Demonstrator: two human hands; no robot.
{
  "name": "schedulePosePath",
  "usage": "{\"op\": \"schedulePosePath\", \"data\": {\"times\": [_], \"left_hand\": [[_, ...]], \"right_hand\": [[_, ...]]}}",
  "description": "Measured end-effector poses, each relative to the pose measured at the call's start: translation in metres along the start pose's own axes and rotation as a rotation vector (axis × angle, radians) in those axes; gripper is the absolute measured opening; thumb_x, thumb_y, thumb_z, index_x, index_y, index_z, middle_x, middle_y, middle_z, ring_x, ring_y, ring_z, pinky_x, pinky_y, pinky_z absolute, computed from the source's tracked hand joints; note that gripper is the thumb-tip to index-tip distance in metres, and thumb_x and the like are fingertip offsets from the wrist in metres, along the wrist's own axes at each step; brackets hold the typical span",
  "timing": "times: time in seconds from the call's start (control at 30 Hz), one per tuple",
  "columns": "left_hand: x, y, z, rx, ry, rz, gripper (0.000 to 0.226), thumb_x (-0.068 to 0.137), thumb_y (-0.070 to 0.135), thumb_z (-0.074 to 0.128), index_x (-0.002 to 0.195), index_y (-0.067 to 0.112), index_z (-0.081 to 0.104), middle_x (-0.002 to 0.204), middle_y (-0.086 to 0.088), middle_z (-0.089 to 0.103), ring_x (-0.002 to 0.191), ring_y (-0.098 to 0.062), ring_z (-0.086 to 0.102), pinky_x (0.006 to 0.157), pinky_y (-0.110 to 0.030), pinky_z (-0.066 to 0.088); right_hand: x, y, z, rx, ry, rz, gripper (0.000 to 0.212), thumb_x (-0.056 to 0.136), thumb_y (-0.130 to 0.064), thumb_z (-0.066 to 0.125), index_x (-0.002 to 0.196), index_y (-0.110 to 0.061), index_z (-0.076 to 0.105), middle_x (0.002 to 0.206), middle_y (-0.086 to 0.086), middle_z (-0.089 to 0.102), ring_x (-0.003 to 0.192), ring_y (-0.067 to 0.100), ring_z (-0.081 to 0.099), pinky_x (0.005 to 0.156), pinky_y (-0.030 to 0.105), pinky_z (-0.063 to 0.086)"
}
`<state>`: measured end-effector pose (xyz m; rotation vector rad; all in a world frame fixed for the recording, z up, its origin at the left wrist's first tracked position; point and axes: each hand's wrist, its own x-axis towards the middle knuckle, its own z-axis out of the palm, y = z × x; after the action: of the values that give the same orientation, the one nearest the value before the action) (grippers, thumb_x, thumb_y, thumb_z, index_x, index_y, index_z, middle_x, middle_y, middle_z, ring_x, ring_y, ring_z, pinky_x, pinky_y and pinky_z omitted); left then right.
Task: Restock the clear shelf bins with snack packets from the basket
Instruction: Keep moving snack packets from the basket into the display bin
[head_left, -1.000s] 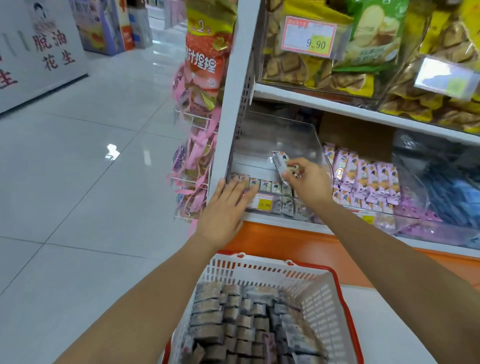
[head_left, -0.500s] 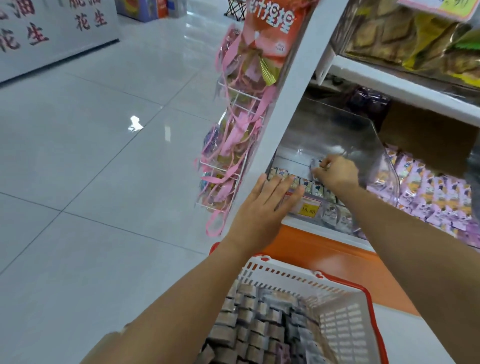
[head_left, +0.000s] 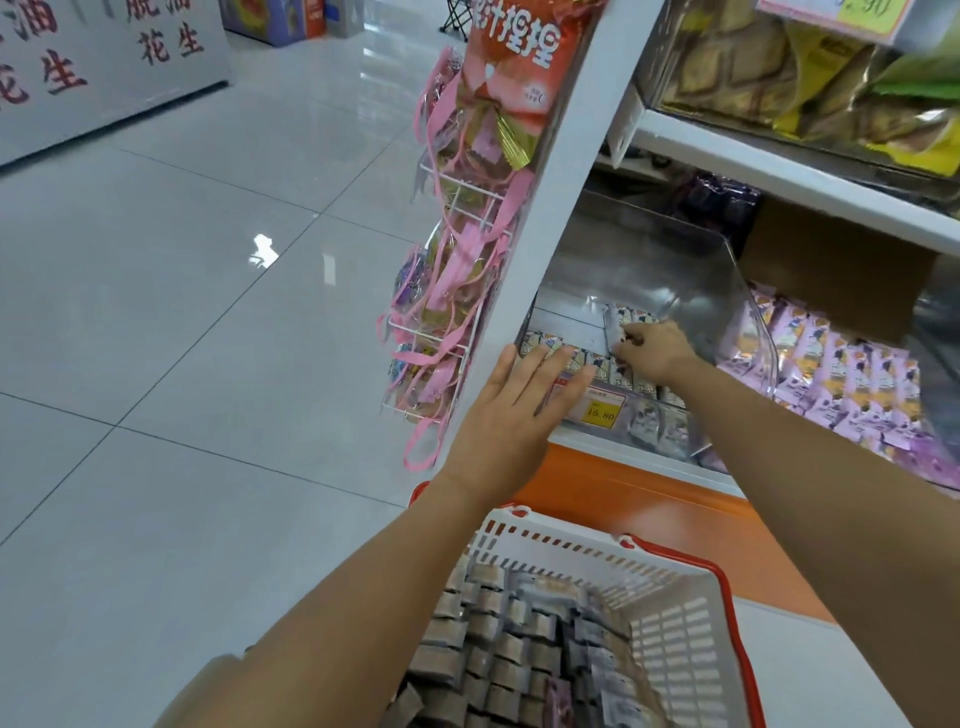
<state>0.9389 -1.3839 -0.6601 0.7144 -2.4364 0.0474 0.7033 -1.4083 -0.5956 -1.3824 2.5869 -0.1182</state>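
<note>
Snack packet (head_left: 614, 327), grey-white with dark print, stands upright inside the clear shelf bin (head_left: 670, 260), behind a row of like packets (head_left: 621, 375) at the bin front. Right hand (head_left: 654, 351) pinches it, fingers curled, forearm reaching over the bin front. Left hand (head_left: 519, 402) lies flat, fingers straight, against the bin front beside the yellow price tag (head_left: 600, 413). Below, the white basket (head_left: 685, 649) holds stacked packets (head_left: 483, 639).
</note>
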Motion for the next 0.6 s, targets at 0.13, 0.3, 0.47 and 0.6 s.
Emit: {"op": "schedulePosePath", "data": {"times": [0.13,0.3,0.47,0.6], "left_hand": [[-0.001,0.007,-0.007,0.028,-0.015,-0.032,0.094,0.070,-0.003,0.066,0.153,0.016,0.026,0.155,-0.014,0.034,0.145,-0.033,0.026,0.120,-0.051,0.010],[-0.004,0.017,-0.019,0.074,-0.122,-0.100,0.093,0.080,0.004,0.063,0.157,0.020,0.013,0.163,-0.012,0.014,0.151,-0.031,0.006,0.120,-0.048,-0.006],[-0.011,0.036,-0.032,0.096,-0.223,-0.179,0.090,0.090,0.014,0.051,0.156,0.021,-0.010,0.161,-0.010,-0.020,0.147,-0.028,-0.024,0.120,-0.048,-0.012],[-0.036,0.048,-0.027,0.098,-0.292,-0.094,0.097,0.083,0.023,0.068,0.157,0.015,0.008,0.163,-0.017,0.005,0.150,-0.036,0.002,0.122,-0.050,0.001]], "right_hand": [[-0.022,-0.001,-0.009,0.155,0.115,-0.073,0.031,0.093,-0.017,0.058,0.120,-0.003,0.065,0.123,0.018,0.063,0.107,0.030,0.061,0.097,0.044,0.049],[-0.075,-0.001,-0.018,0.369,0.234,-0.193,0.028,0.096,-0.010,0.054,0.121,-0.014,0.065,0.120,0.004,0.066,0.098,0.014,0.062,0.091,0.027,0.050],[-0.136,-0.004,-0.016,0.558,0.380,-0.312,0.023,0.094,-0.008,0.053,0.109,-0.017,0.069,0.098,0.000,0.068,0.087,0.012,0.062,0.078,0.029,0.054],[-0.182,0.013,0.006,0.600,0.431,-0.407,0.016,0.094,-0.007,0.056,0.097,-0.014,0.069,0.084,-0.007,0.063,0.069,-0.001,0.054,0.061,0.009,0.038]]}}
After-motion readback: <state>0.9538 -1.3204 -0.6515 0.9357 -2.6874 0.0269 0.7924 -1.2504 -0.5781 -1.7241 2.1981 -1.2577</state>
